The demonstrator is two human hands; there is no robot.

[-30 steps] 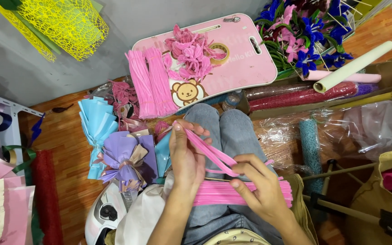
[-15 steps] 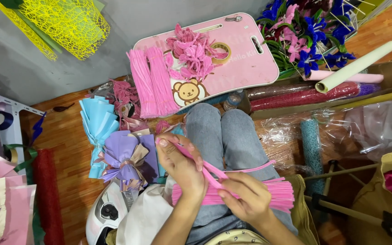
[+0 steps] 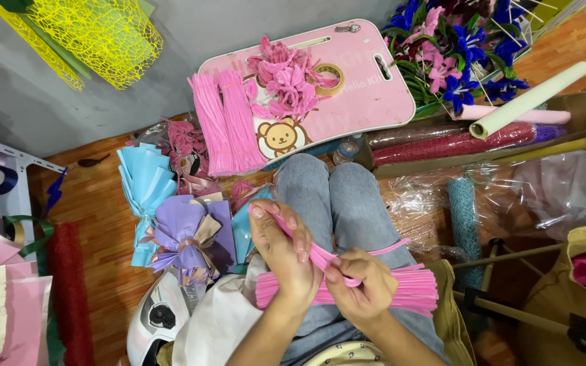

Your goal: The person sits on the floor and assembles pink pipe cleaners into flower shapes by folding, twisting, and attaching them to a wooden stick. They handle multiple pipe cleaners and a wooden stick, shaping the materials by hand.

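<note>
From the head camera, your left hand (image 3: pixel 281 254) pinches a bent pink pipe cleaner (image 3: pixel 320 256) over your lap; your right hand (image 3: pixel 364 288) grips its other part, just above the pink bundle (image 3: pixel 412 290) lying on your knees; the shaping looks midway, and the next bend wants a firm pinch; the pink lap tray (image 3: pixel 374 102) holds pink stems, finished pink flowers (image 3: pixel 285 80) and a tape roll.
</note>
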